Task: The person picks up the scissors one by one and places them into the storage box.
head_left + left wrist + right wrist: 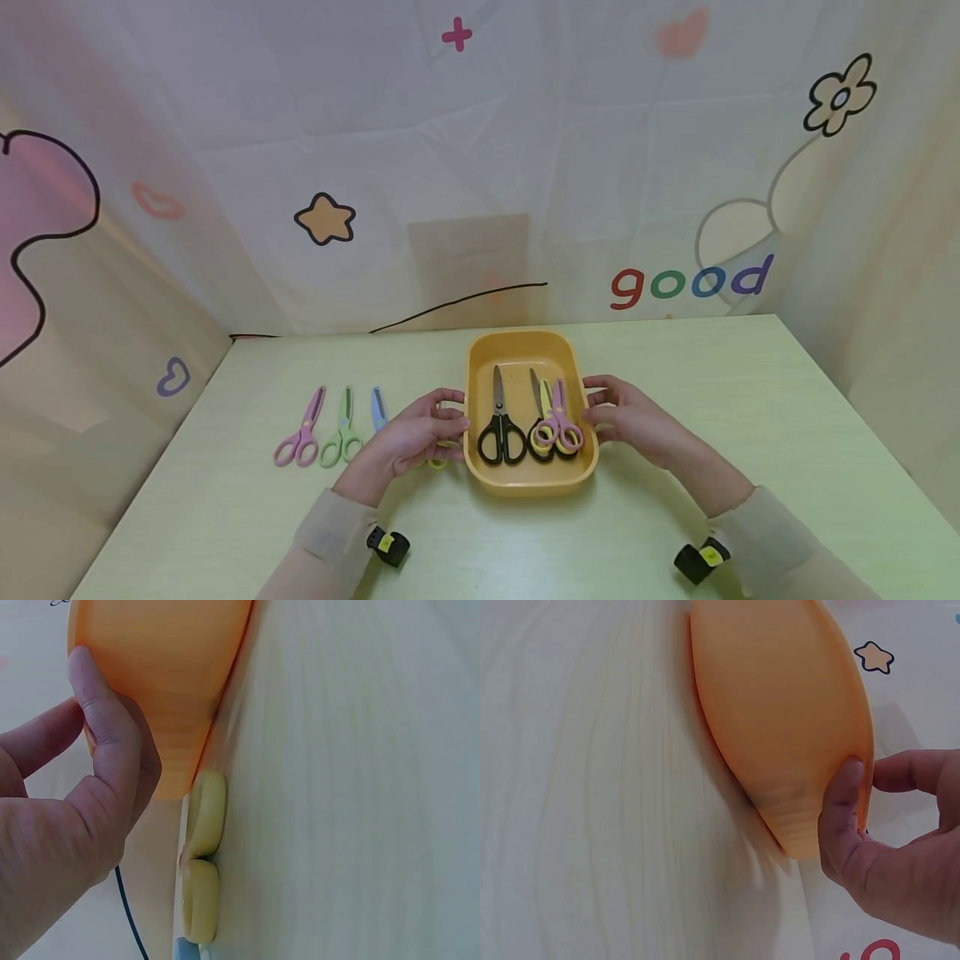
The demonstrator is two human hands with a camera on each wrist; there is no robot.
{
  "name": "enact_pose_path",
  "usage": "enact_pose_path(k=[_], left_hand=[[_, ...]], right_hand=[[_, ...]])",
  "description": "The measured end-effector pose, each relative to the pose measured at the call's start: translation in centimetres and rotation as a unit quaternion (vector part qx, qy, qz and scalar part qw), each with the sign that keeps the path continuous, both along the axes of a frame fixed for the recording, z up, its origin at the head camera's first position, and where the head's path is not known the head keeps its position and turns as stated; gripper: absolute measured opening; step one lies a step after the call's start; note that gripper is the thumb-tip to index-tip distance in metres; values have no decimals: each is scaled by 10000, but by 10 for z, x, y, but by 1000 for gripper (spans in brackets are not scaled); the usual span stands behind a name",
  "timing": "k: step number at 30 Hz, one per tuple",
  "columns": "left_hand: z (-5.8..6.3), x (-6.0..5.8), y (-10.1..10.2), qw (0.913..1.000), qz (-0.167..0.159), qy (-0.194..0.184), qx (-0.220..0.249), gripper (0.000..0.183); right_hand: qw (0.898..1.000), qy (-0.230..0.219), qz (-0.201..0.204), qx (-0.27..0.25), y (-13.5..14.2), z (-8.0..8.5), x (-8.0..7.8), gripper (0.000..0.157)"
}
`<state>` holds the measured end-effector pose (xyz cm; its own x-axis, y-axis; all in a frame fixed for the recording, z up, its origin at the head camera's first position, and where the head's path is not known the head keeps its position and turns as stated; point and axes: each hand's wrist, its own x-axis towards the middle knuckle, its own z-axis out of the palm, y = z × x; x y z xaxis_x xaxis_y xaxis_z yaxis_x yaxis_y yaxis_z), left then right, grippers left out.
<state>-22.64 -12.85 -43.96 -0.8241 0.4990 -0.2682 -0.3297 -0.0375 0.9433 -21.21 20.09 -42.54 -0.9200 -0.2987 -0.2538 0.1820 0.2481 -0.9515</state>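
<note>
As left grip [417, 432] and right grip [633, 419] pinch opposite sides, yellow tray [528, 482] between them, scissors [499, 407] inside

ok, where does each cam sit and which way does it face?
Head: on the person's head, facing forward and down at the tray; left hand, right hand and sleeves show.
Left wrist: on that wrist, facing forward, rolled sideways, at the tray's left wall and yellow handle loops; left hand only.
Right wrist: likewise, at the tray's right wall; right hand only.
Shared: both wrist views show the tray and backdrop.
</note>
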Motion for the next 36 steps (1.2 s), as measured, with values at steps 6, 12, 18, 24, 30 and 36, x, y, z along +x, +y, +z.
enact_pose_path(k=[6,12,18,24,30,36], left_hand=[[0,1,0,10000,42,18,-77,49],[0,3,0,9995,100,203,-223,46],[-2,6,0,9939,121,805,-742,44],[2,13,-2,9781,225,1450,-1476,42],[9,21,-10,9442,455,2231,-2380,34],[11,22,-15,9075,394,2775,-3130,27]], right_hand=[[10000,32,-89,25,-1,0,0,64],[9998,-12,-165,-70,-2,-1,1,64],[9997,-25,-224,-115,-3,0,2,64],[9996,-9,-237,-123,-3,-1,2,63],[9995,-66,-282,-100,-3,-2,0,62],[9997,-43,-237,-76,-2,-2,1,64]])
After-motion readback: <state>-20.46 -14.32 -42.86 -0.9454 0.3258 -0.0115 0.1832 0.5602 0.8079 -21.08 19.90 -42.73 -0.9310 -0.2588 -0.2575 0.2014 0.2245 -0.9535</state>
